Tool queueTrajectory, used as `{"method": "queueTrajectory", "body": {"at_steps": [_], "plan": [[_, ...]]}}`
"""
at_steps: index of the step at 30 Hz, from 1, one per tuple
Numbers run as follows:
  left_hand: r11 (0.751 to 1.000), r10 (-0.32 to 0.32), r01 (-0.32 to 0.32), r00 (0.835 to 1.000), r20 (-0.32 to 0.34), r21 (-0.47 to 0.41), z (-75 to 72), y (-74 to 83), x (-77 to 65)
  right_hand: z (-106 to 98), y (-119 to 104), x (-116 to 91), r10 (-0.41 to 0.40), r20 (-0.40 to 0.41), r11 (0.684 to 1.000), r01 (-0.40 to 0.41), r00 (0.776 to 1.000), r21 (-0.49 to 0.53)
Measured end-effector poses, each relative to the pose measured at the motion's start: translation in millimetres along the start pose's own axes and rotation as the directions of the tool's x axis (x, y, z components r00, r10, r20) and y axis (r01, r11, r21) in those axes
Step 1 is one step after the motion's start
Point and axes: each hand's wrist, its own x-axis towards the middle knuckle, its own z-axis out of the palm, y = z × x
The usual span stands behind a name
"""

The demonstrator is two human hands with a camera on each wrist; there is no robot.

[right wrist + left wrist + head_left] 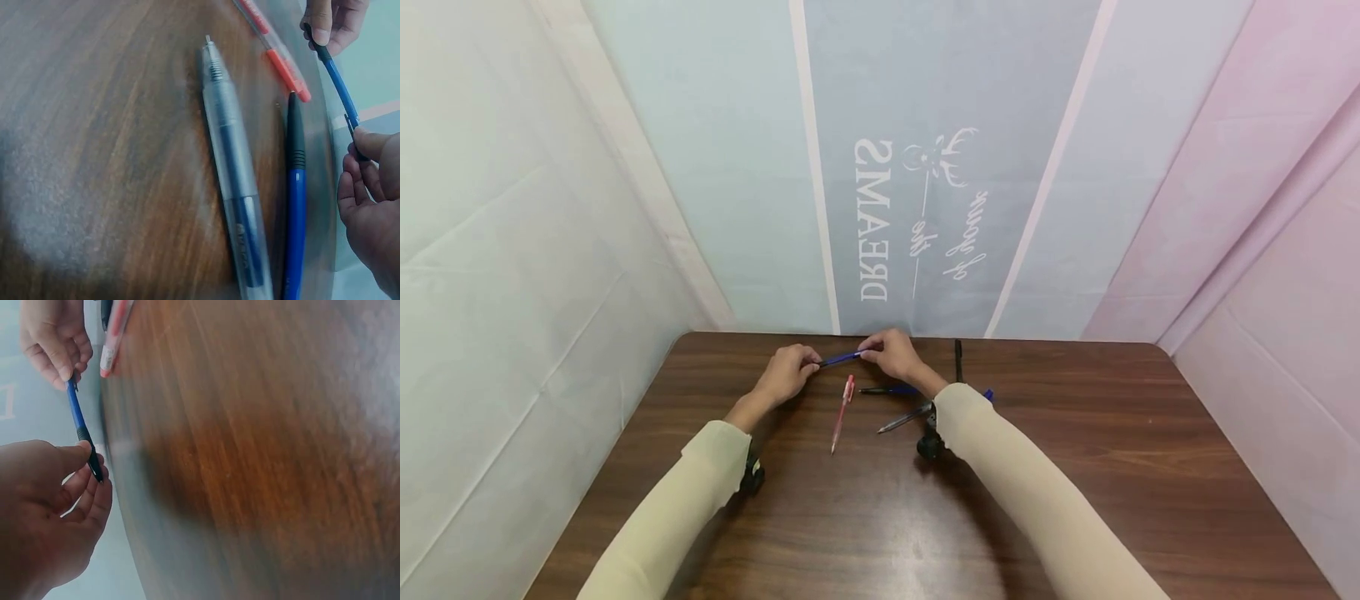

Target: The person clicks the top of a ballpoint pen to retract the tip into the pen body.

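Between both hands, near the table's far edge, a blue pen [841, 359] with a black grip is held roughly level. My left hand [786, 372] pinches its black tip end between thumb and fingers, plain in the left wrist view on the pen [75, 411]. My right hand [891, 353] pinches the other end, by the clip. Close below lies a red pen [842, 414]. Under my right wrist are a second blue pen [296, 231] and a clear-barrelled pen [232, 162], both partly hidden by the arm in the head view.
A black pen [958, 360] lies right of my right hand, near the far edge. A blue pen end [988, 395] shows beside the right sleeve. The brown wooden table [1120, 467] meets a printed cloth backdrop [917, 100] at its far edge, with cloth walls on both sides.
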Motion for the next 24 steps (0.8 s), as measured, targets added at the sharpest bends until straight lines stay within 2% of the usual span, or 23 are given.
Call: {"method": "queueTrajectory", "body": {"at_steps": [9,11,13,15,18,21,22,24], "plan": [[0.995,-0.006,0.006,1.000,-0.005,-0.101,-4.6,18.0,-11.1,-10.6,-9.7,-6.3,0.031,-0.043,0.982,-0.023,0.999,0.187],[0.990,-0.021,0.022,1.000,0.007,-0.139,-5.4,20.5,-12.1,-11.9,-12.2,-6.8,0.064,-0.040,0.963,-0.051,0.997,0.266],[0.976,-0.038,0.044,0.999,0.032,-0.213,-6.4,23.3,-13.7,-12.8,-15.2,-7.4,0.105,-0.037,0.925,-0.084,0.994,0.371],[0.950,-0.056,0.071,0.997,0.057,-0.304,-6.8,26.6,-15.1,-13.3,-17.9,-7.3,0.140,-0.038,0.878,-0.106,0.989,0.466],[0.896,-0.067,0.099,0.994,0.088,-0.433,-8.1,33.5,-16.8,-14.3,-21.9,-6.6,0.178,-0.041,0.811,-0.123,0.983,0.571],[0.842,-0.084,0.135,0.989,0.120,-0.522,-9.3,40.4,-16.8,-15.8,-25.6,-5.7,0.204,-0.041,0.765,-0.133,0.978,0.630],[0.820,-0.094,0.153,0.987,0.134,-0.552,-9.2,42.5,-17.6,-16.2,-27.2,-6.1,0.209,-0.040,0.752,-0.135,0.977,0.645],[0.761,-0.119,0.202,0.978,0.174,-0.616,-8.7,45.5,-19.0,-16.6,-30.9,-7.1,0.223,-0.024,0.697,-0.142,0.975,0.703]]}}
